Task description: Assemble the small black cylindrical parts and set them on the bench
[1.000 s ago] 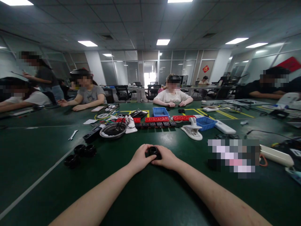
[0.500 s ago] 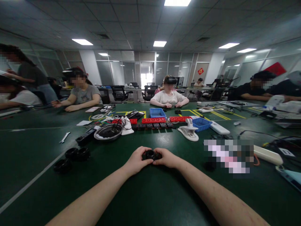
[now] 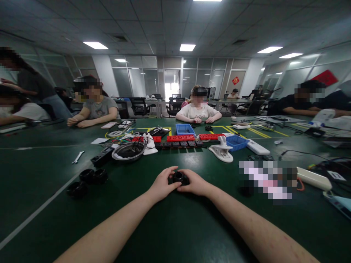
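Head view: left hand [image 3: 161, 185] and right hand [image 3: 197, 182] gripped a black part [image 3: 178, 177]; red strips [image 3: 181, 138] and white clip [image 3: 225, 155] lay toward the worktop's [image 3: 164, 226] far edge.

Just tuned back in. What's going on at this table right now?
The person's left hand and right hand hold a black ring-shaped part between them, at or just above the green table. Three similar black parts sit off to the left, near a wrench. Beyond the hands are red strips, and a co-worker in a white shirt sits opposite.
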`<state>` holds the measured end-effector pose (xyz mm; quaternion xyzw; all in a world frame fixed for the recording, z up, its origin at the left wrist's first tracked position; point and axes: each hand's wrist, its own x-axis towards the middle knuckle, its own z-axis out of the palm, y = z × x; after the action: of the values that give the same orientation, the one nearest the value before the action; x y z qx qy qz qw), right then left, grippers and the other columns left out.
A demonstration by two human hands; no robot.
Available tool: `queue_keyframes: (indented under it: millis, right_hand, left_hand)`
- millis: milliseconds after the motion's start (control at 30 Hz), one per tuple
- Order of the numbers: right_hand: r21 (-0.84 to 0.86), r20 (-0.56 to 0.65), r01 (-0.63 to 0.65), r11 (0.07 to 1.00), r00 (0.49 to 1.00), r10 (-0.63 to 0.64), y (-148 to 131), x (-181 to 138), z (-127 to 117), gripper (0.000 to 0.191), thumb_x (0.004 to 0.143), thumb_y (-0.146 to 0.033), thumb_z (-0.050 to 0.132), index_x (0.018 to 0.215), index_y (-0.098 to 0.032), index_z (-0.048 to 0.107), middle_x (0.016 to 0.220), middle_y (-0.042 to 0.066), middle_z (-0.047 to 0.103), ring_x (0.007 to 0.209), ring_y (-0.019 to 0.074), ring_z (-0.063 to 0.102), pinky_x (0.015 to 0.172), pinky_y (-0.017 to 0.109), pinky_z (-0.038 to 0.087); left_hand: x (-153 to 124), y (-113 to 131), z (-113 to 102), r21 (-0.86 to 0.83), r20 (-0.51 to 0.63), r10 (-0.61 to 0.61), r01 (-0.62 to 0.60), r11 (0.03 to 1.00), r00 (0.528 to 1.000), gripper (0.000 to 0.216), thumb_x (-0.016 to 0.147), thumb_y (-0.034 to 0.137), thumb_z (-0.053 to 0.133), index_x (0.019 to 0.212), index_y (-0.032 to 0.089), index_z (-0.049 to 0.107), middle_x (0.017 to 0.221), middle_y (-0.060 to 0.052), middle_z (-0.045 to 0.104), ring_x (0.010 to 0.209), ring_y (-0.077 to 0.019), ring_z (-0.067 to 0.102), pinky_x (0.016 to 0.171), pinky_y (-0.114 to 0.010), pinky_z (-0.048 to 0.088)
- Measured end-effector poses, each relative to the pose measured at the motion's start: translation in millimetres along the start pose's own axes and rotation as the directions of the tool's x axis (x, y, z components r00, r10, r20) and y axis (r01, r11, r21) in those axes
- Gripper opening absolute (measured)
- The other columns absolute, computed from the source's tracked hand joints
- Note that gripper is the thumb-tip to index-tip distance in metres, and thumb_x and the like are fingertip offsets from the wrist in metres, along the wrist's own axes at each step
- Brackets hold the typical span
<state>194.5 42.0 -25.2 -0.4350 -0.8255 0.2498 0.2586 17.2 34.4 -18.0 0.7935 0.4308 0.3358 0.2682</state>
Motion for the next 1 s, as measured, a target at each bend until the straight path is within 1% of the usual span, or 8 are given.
queue_keyframes:
  millis: [200,300,433,567,667,767,833,1000]
  right_hand:
    - [0.214,0.123,0.008,0.977,0.992,-0.036,1,0,-12,0.062,0.062,-0.023,0.066,0.119,-0.017,0.042,0.113,0.009,0.052,0.1,0.022,0.049,0.087,0.037,0.037]
    - [0.275,0.205,0.017,0.961,0.976,-0.077,-5,1,-19,0.062,0.065,-0.018,0.063,0.122,-0.019,0.039,0.116,0.006,0.05,0.102,0.02,0.048,0.089,0.035,0.036]
    - [0.216,0.317,-0.007,0.976,0.946,-0.064,-8,5,-26,0.054,0.064,-0.012,0.062,0.116,-0.017,0.046,0.105,0.005,0.056,0.093,0.0187,0.052,0.084,0.033,0.038]
    - [0.198,0.347,-0.033,0.98,0.937,-0.039,-4,8,-28,0.05,0.063,-0.013,0.064,0.111,-0.016,0.05,0.099,0.003,0.057,0.087,0.0169,0.053,0.077,0.029,0.04]
    - [0.195,0.357,-0.065,0.979,0.934,-0.009,0,7,-27,0.037,0.062,-0.016,0.065,0.098,-0.014,0.056,0.085,0.001,0.058,0.076,0.0145,0.053,0.069,0.026,0.041]
    - [0.203,0.325,-0.095,0.974,0.946,0.025,2,6,-22,0.03,0.06,-0.02,0.067,0.088,-0.014,0.057,0.075,-0.002,0.056,0.07,0.0127,0.052,0.062,0.023,0.039]
    - [0.149,0.243,-0.128,0.98,0.966,0.089,0,5,-15,0.036,0.056,-0.025,0.07,0.087,-0.014,0.055,0.074,-0.002,0.056,0.067,0.0128,0.051,0.057,0.022,0.038]
    - [-0.257,-0.091,-0.238,0.937,0.971,0.221,-10,5,9,0.044,0.054,-0.048,0.068,0.079,-0.015,0.053,0.073,0.003,0.055,0.065,0.0165,0.051,0.053,0.025,0.034]
  left_hand:
    - [-1,0,-3,0.055,0.006,0.104,-0.104,0.993,0.995,0.052,0.067,0.032,0.063,0.115,0.021,0.046,0.108,-0.007,0.05,0.101,-0.0227,0.046,0.083,-0.035,0.04]
    - [0,1,-5,0.042,0.021,0.12,-0.121,0.992,0.993,0.04,0.07,0.029,0.06,0.108,0.022,0.052,0.103,-0.005,0.054,0.098,-0.0211,0.048,0.084,-0.034,0.039]
    - [3,3,-9,0.004,0.079,0.118,-0.119,0.993,0.99,0.035,0.07,0.027,0.062,0.104,0.024,0.056,0.095,-0.002,0.057,0.092,-0.0194,0.051,0.082,-0.032,0.039]
    - [3,2,-8,-0.042,0.118,0.093,-0.089,0.995,0.989,0.04,0.069,0.027,0.063,0.108,0.025,0.054,0.091,-0.002,0.058,0.087,-0.018,0.053,0.076,-0.029,0.041]
    - [2,2,-6,-0.035,0.105,0.06,-0.057,0.998,0.993,0.042,0.067,0.027,0.064,0.108,0.025,0.054,0.093,-0.002,0.057,0.087,-0.0186,0.052,0.075,-0.029,0.04]
    - [1,5,-5,-0.01,0.079,0.036,-0.036,0.999,0.996,0.04,0.066,0.026,0.064,0.106,0.024,0.056,0.093,-0.002,0.057,0.088,-0.0197,0.052,0.074,-0.03,0.041]
    - [1,6,-4,-0.008,0.057,0.021,-0.021,1.0,0.998,0.038,0.066,0.025,0.064,0.103,0.023,0.056,0.092,-0.003,0.057,0.086,-0.0197,0.053,0.071,-0.03,0.042]
    - [0,10,2,0.014,-0.079,-0.06,0.062,0.998,0.995,0.033,0.064,0.024,0.065,0.096,0.018,0.057,0.09,-0.004,0.056,0.083,-0.0203,0.053,0.073,-0.032,0.043]
